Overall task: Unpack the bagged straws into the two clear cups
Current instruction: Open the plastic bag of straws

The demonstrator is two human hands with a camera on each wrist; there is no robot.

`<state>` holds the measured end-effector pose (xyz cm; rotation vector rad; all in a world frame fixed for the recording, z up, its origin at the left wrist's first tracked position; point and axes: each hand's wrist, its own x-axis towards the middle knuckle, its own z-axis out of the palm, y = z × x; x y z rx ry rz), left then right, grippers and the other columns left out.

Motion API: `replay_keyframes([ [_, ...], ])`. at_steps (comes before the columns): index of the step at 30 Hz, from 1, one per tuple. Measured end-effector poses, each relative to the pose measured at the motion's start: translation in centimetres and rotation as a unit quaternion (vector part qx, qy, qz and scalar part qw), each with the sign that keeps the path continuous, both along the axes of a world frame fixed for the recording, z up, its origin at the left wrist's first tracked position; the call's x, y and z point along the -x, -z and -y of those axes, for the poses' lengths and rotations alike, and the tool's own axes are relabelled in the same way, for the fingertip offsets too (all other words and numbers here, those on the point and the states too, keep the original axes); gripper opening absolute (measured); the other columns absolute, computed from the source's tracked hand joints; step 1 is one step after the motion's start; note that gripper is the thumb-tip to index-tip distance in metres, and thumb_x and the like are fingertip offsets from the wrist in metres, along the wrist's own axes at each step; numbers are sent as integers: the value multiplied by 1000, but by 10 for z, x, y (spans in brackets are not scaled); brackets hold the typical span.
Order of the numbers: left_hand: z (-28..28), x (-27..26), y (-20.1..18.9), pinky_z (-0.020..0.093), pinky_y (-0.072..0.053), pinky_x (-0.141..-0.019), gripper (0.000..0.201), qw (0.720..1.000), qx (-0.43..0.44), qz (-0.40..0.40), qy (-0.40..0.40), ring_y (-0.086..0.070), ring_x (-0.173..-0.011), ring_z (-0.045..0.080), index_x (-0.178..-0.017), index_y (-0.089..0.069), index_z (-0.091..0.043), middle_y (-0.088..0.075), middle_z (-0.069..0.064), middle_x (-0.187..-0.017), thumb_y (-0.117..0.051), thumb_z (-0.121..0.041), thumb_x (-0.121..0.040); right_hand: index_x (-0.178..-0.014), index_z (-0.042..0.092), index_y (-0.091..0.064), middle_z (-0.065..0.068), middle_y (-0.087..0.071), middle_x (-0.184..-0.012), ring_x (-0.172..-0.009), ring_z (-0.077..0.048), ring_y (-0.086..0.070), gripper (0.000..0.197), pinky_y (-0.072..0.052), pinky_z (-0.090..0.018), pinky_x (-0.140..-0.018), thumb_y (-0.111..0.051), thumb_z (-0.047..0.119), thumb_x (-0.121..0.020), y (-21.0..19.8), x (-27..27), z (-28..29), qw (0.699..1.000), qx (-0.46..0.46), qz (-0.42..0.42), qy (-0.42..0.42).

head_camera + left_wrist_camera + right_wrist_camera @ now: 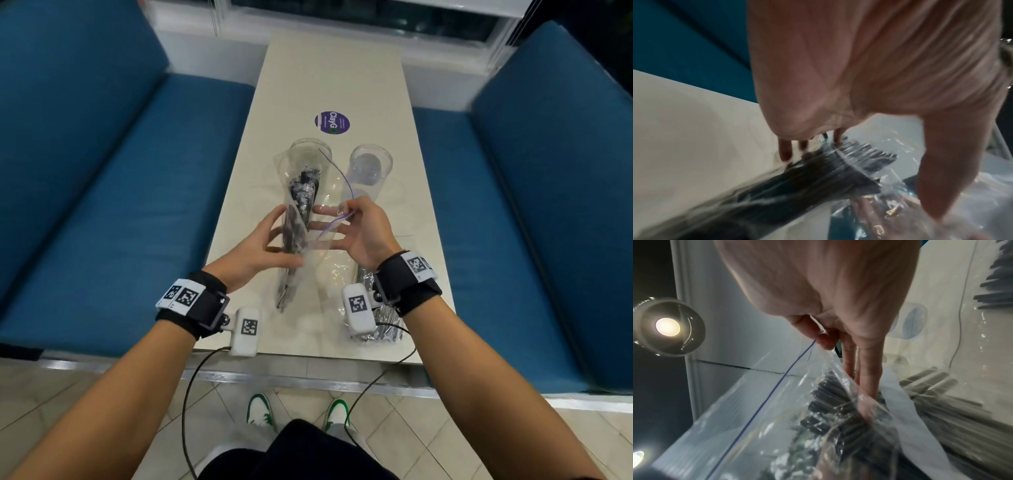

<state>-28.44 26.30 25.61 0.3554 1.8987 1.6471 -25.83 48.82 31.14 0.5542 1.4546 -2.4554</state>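
Both hands hold a clear zip bag (317,192) of black straws (297,219) above the table, its open mouth towards the left clear cup (310,145). My left hand (277,240) grips the straw bundle through the plastic, thumb in front and fingers behind (785,151). My right hand (346,219) pinches the bag's purple zip edge (791,368) between thumb and forefinger, and its other fingers (869,379) reach into the bag beside the straws (830,395). The right clear cup (371,162) stands empty. In the left wrist view the straws (818,175) are blurred.
A second bag of black straws (385,323) lies on the table (342,68) under my right wrist, near the front edge. A purple round sticker (332,122) sits beyond the cups. Blue benches (102,205) flank the narrow table on both sides.
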Motion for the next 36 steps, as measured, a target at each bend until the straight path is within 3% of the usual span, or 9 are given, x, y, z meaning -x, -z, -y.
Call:
replay_keyframes([
  [2, -1, 3, 4, 36, -54, -104, 123, 997, 56, -50, -1, -48, -148, 7, -168, -25, -25, -47, -11, -165, -100, -36, -72, -75, 10, -49, -34, -62, -136, -123, -58, -60, 28, -52, -78, -88, -40, 12, -101, 4, 1, 1, 1000, -7, -12, -28],
  [6, -4, 4, 3, 31, -58, -91, 62, 987, 70, -108, -92, -69, -112, 19, -128, -66, -30, -77, -9, -113, -92, -13, -74, -85, 16, -54, -29, -55, -148, -111, -39, -64, 27, -50, -68, -101, -55, 34, -105, 9, 1, 5, 995, 20, -46, -85],
  [10, 2, 4, 5, 20, -54, -82, 42, 984, -13, -82, -157, -68, -86, -2, -104, -65, -21, -76, -22, -85, -84, 9, -83, -115, 17, -52, -20, -52, -155, -121, -29, -56, 48, -49, -50, -103, -75, 24, -73, 15, -3, 1, 984, -20, -112, -134],
  [13, 7, 2, 1, 26, -56, -85, 35, 982, -52, -63, -169, -67, -81, 3, -95, -63, -17, -74, -16, -80, -76, 15, -88, -133, 21, -48, -11, -50, -155, -118, -23, -54, 73, -49, -34, -95, -79, 16, -66, 19, -8, -2, 962, -174, -133, -163],
  [20, 9, -2, -11, 44, -56, -90, 15, 978, -110, -57, -165, -66, -91, 25, -87, -73, -18, -72, 6, -90, -88, -20, -85, -155, 25, -32, 4, -43, -157, -145, -16, -41, 114, -38, -41, -120, -96, 52, -64, 36, -3, 11, 863, -443, -153, -189],
  [25, 3, -1, -15, 44, -56, -87, 24, 979, -108, -67, -159, -68, -96, 32, -98, -70, -29, -73, 5, -94, -88, -23, -83, -126, 18, -59, 1, -72, -123, -116, -15, -68, 73, -56, -42, -104, -98, 36, -67, 39, 3, 17, 888, -411, -175, -113],
  [30, 3, 2, -15, 37, -62, -88, 101, 984, -124, -16, -127, -77, -101, 26, -152, -39, -20, -76, 19, -118, -95, -3, -69, -101, 24, -69, 3, -76, -102, -102, -17, -73, 26, -61, -51, -91, -83, 15, -82, 37, 0, 15, 899, -362, -207, -132],
  [32, 3, 3, -18, 25, -58, -86, 89, 987, -97, -29, -126, -77, -93, 8, -148, -46, -14, -82, -3, -105, -92, 2, -74, -105, 16, -68, -5, -76, -103, -96, -22, -75, 27, -65, -50, -77, -80, 3, -85, 32, -1, 14, 917, -327, -205, -103],
  [36, 4, 1, -23, 36, -60, -99, 75, 990, -107, -15, -94, -77, -106, 23, -125, -70, -6, -82, 8, -110, -102, -36, -64, -106, 8, -62, -13, -73, -98, -72, -26, -71, 34, -60, -46, -49, -84, 6, -79, 29, -4, 18, 922, -343, -178, -37],
])
